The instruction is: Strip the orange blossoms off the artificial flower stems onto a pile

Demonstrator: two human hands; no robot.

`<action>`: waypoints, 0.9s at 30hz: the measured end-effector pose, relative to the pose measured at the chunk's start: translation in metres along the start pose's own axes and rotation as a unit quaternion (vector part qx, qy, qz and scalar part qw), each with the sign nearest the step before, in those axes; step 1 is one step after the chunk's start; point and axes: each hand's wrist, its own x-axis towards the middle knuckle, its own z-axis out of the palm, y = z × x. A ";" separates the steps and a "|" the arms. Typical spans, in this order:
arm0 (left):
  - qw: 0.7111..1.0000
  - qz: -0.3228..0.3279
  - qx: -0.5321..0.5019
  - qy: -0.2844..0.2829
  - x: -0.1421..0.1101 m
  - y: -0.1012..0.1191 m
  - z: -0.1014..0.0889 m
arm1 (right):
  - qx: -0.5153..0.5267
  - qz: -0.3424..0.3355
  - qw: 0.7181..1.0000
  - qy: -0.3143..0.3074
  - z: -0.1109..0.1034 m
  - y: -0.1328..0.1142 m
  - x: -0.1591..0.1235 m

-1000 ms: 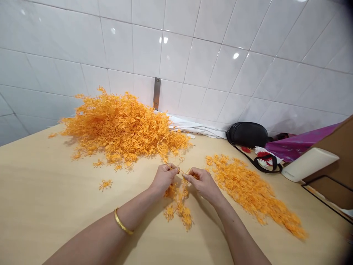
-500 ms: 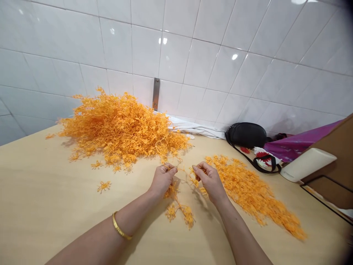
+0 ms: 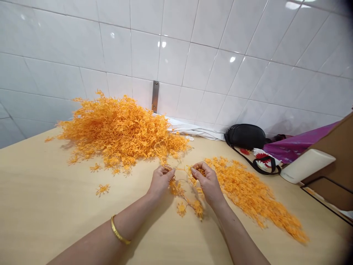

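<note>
My left hand pinches a thin stem of an orange plastic flower sprig, whose star-shaped heads hang down over the table between my hands. Fingers and thumb of my right hand are closed on orange flower pieces, partly hidden by the palm. A thin orange strand runs across the gap between both hands. Behind my left hand rises a large tangled heap of orange flower sprigs. Right of my right hand lies a flatter spread of orange flower pieces.
One loose orange flower lies on the pale wooden table. At the back right are a black bag with a strap, red and white flowers, a purple sheet and a cream bottle. A tiled wall stands behind.
The hanging sprig has swung right and slightly up, towards my right hand. Both hands have barely moved and keep their pinch. The view has shifted slightly.
</note>
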 end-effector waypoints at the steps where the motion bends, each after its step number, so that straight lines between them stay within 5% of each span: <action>1: 1.000 -0.010 -0.013 -0.008 0.000 0.000 0.000 | 0.015 0.007 1.000 -0.005 0.001 0.000 0.000; 5: 0.999 0.000 -0.003 0.033 0.003 0.005 -0.003 | 0.056 0.029 0.998 0.007 0.004 0.007 0.001; 9: 0.985 0.114 0.090 0.095 0.002 0.016 -0.006 | 0.028 0.028 0.995 0.091 -0.001 0.016 0.005; 13: 0.951 0.245 0.188 0.013 -0.008 0.022 -0.001 | 0.008 0.021 0.996 0.082 0.001 0.013 0.003; 15: 0.956 0.203 0.202 -0.068 -0.014 0.019 0.004 | 0.013 0.015 0.999 0.049 0.005 0.009 0.000; 19: 0.973 0.019 0.151 -0.172 -0.020 0.008 0.012 | 0.034 0.012 0.999 -0.008 0.013 0.003 -0.005; 22: 0.979 -0.026 0.108 -0.168 -0.018 0.006 0.013 | 0.066 0.043 0.996 -0.046 0.015 0.004 -0.006; 27: 0.984 -0.014 0.083 -0.159 -0.017 0.007 0.012 | 0.060 0.083 0.992 -0.071 0.014 0.007 -0.006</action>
